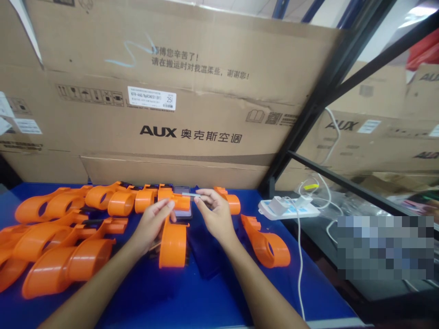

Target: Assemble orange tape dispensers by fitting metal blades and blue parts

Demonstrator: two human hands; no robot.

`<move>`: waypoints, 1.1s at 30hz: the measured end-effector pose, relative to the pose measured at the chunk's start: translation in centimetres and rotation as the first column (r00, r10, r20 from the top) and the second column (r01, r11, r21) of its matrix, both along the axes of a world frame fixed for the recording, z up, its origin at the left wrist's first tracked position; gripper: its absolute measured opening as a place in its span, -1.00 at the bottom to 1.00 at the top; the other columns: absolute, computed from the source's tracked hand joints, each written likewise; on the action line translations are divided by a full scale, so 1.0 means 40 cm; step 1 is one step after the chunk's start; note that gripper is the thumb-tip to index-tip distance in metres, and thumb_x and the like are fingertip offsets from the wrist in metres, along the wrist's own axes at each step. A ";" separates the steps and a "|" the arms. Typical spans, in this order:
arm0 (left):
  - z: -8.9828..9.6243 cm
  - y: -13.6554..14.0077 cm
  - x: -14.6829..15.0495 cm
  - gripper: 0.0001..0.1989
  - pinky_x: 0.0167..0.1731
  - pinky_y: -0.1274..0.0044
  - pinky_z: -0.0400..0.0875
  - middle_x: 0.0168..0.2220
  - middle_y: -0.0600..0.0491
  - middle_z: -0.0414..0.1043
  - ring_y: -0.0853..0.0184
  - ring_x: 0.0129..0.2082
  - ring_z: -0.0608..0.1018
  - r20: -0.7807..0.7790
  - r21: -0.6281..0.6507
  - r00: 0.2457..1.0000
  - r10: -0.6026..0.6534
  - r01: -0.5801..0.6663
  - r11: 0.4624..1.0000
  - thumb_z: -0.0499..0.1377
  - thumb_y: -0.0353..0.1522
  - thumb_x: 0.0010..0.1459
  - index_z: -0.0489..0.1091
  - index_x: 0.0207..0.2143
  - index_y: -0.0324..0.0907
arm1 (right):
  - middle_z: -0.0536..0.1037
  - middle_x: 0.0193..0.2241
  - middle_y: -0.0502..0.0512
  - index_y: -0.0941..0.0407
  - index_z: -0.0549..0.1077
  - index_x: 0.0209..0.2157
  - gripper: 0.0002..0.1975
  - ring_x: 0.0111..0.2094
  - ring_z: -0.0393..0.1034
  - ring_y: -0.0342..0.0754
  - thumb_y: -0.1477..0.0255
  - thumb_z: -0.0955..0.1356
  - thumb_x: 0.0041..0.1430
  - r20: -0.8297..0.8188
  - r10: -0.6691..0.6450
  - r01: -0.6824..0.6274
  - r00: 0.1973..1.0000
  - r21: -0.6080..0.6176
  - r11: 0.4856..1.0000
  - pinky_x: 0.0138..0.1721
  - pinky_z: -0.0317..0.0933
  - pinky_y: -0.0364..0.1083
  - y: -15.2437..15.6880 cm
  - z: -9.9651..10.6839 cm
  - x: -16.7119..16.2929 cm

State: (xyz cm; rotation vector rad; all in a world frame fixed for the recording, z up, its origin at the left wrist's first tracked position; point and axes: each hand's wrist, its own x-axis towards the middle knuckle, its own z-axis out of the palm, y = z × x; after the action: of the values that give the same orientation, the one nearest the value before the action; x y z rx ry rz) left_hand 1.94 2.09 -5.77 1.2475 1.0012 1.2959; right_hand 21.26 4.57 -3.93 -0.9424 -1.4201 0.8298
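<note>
left grip: [156,221] thumb and fingers pinched round the narrow handle of one orange holder.
right grip: [217,212] closed down to a fingertip pinch on a thin pale strip [190,195].
held holder: [173,244] over the middle of the bench [236,292], toward the far edge, its round part hanging below the left grip; whether it rests on the bench, i cannot tell.
strip: its free end is at the tip of the handle; whether it is inside or only against it is too blurred to tell.
rows of holders: [121,202] laid close together, some overlapping, from the left edge toward the middle of the far edge.
lone holder: [267,249] near the right edge, apart from the rows.
power strip: [288,208] by the far right corner, a white cord [300,265] running down to the near edge.
slip risk: the strip is thin and pinched by little, so a sideways push could bend it or let it drop.
finger risk: if its edge is sharp, a skid off the handle could nick the left fingers.
knock risk: the left forearm passes close to the nearest holders, and a sweep could shove them.
snag risk: a rightward reach could catch the cord and tug the power strip.
</note>
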 end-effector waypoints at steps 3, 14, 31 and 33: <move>0.002 0.001 -0.002 -0.54 -0.52 0.59 0.19 -0.53 0.11 0.31 0.42 -0.54 0.32 0.032 0.002 0.999 0.042 -0.042 0.999 0.18 0.00 0.25 0.42 -0.49 -0.19 | 0.67 -0.28 0.12 0.11 0.57 -0.15 -0.73 -0.29 0.55 0.01 0.25 0.46 0.18 -0.012 -0.090 0.090 0.996 0.034 0.995 -0.25 0.39 -0.05 0.002 -0.005 0.000; 0.009 0.007 -0.024 -0.52 -0.55 0.59 0.19 -0.56 0.11 0.31 0.42 -0.57 0.34 0.055 -0.040 0.998 0.022 -0.020 0.999 0.18 0.03 0.22 0.41 -0.48 -0.19 | 0.70 -0.23 0.13 0.10 0.65 -0.23 -0.80 -0.20 0.59 0.07 0.28 0.46 0.19 -0.044 -0.075 0.078 0.996 0.057 0.995 -0.13 0.45 0.02 -0.013 0.005 -0.003; 0.008 -0.003 -0.009 -0.47 -0.58 0.59 0.15 -0.56 0.11 0.31 0.45 -0.60 0.29 -0.019 -0.062 1.000 -0.016 0.015 0.998 0.20 0.06 0.19 0.42 -0.55 -0.20 | 0.63 -0.22 0.14 0.07 0.63 -0.23 -0.81 -0.18 0.52 0.05 0.28 0.41 0.27 0.091 0.055 -0.066 0.994 0.117 0.991 -0.13 0.40 0.01 -0.016 -0.009 -0.012; 0.011 -0.002 -0.013 -0.47 -0.61 0.58 0.14 -0.60 0.11 0.31 0.44 -0.64 0.30 0.029 -0.110 1.000 -0.006 0.009 0.994 0.22 0.08 0.16 0.42 -0.53 -0.20 | 0.63 -0.20 0.13 0.07 0.63 -0.22 -0.81 -0.16 0.52 0.04 0.28 0.40 0.30 0.127 0.062 -0.078 0.990 0.123 0.989 -0.13 0.38 0.00 -0.016 -0.003 -0.008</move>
State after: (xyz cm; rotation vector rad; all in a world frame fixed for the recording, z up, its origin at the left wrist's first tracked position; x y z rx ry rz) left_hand 1.43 2.00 -5.34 1.1446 1.0333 1.2327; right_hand 20.94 3.94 -4.04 -0.8617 -1.6016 0.7326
